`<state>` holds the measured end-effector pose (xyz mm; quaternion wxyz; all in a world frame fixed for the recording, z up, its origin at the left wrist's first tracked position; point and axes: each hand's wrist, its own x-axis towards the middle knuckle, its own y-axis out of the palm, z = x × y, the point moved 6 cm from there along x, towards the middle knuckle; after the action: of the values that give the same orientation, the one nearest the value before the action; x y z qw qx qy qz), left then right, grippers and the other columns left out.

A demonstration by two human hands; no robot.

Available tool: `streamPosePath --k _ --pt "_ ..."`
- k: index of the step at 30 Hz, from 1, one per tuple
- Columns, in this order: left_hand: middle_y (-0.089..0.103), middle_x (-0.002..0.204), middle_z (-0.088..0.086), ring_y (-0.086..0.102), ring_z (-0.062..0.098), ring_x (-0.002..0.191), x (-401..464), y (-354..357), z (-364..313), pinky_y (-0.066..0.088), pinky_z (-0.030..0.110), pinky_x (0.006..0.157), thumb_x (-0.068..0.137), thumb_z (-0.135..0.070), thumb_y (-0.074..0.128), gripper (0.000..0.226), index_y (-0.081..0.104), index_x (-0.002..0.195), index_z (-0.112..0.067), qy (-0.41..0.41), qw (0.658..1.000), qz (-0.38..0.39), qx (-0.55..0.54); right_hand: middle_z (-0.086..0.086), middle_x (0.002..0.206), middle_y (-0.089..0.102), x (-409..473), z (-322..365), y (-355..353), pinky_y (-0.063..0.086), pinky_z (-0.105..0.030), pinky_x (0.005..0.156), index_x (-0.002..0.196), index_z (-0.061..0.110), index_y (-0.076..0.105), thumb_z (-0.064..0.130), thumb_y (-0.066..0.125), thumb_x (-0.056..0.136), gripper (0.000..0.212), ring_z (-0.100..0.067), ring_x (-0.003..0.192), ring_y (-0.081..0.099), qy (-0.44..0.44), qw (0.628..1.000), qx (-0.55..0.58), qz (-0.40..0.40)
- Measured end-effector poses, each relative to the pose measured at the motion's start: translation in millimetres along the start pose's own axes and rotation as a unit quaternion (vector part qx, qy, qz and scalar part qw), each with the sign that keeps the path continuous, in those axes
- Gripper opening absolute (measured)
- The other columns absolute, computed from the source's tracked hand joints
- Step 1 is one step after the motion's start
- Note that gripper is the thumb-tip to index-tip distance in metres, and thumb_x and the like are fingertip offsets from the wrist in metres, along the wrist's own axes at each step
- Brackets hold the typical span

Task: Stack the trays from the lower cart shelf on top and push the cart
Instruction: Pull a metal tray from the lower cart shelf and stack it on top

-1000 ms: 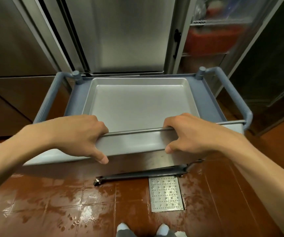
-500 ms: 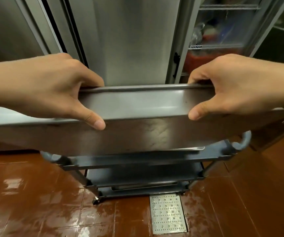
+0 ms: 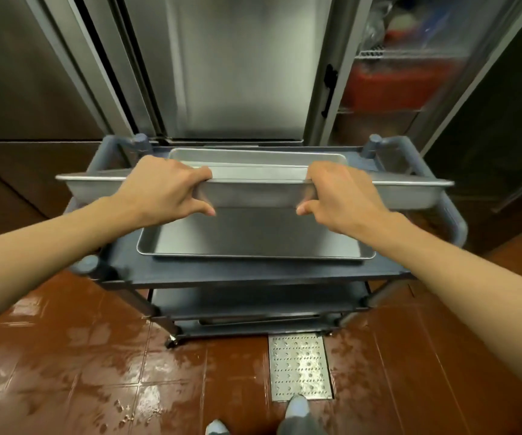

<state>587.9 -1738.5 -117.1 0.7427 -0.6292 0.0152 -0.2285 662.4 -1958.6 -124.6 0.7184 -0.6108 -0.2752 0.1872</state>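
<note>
Both hands carry a metal tray (image 3: pixel 404 193) above the top shelf (image 3: pixel 253 271) of the grey cart (image 3: pixel 451 221). The left hand (image 3: pixel 162 189) and the right hand (image 3: pixel 344 196) each clamp the tray's near rim, fingers curled over the edge and thumbs pressed against the outer wall. The tray hangs in the air, turned so its ends stick out past the cart's side rails, directly over a second tray (image 3: pixel 253 243) that lies flat on the top shelf. So one tray looks already stacked on top and this one is about to join it; by my reading it must be turned to line up and then lowered into the resting tray. On the lowest shelf (image 3: pixel 253 331) a thin metal edge shows, possibly one more tray (image 3: pixel 259 321), though it is too hidden to be sure. Pushing the cart is not yet begun, and the wet red tile floor (image 3: pixel 96 372) may be slippery when it does
</note>
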Motion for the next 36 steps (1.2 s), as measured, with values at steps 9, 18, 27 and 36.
streamPosePath --k 9,18,27,36 --pt "0.072 0.077 0.006 0.070 0.031 0.069 -3.1 88.3 -13.4 0.038 0.032 0.046 0.080 -0.045 0.073 0.038 0.058 0.083 -0.010 0.009 0.999 0.025 -0.022 -0.011 0.083 0.064 -3.0 -12.4 88.8 0.030 -0.034 0.062 0.087 0.007 0.054 0.034 0.074 0.083 0.034 -0.032 0.074 0.062 -0.033 0.995 -0.086 -0.028" --pt "0.066 0.076 0.018 0.065 0.036 0.065 -31.3 158.4 -31.7 0.046 0.039 0.046 0.084 -0.020 0.074 0.020 0.062 0.085 -0.003 -0.055 0.994 0.074 -0.051 -0.013 0.086 0.063 -14.2 -3.4 169.7 0.034 -0.036 0.061 0.096 0.007 0.054 0.021 0.068 0.089 0.020 -0.032 0.076 0.061 -0.039 0.992 -0.102 0.061" --pt "0.062 0.062 0.015 0.059 0.032 0.049 -41.6 203.1 -34.4 0.036 0.029 0.036 0.056 0.010 0.083 0.028 0.065 0.074 -0.003 -0.038 0.992 0.115 -0.018 -0.011 0.096 0.064 -17.6 -15.3 218.7 0.038 -0.034 0.067 0.102 0.009 0.056 0.000 0.076 0.071 0.038 -0.029 0.086 0.060 -0.011 0.980 -0.136 0.144" --pt "0.066 0.073 0.017 0.063 0.035 0.064 -42.3 236.8 -35.5 0.046 0.039 0.047 0.088 -0.020 0.070 0.017 0.068 0.088 -0.004 -0.095 0.987 0.088 -0.098 -0.011 0.103 0.066 -12.3 -47.3 236.7 0.040 -0.034 0.072 0.110 0.007 0.061 0.018 0.055 0.098 0.017 -0.029 0.094 0.061 -0.001 0.987 -0.089 0.133"
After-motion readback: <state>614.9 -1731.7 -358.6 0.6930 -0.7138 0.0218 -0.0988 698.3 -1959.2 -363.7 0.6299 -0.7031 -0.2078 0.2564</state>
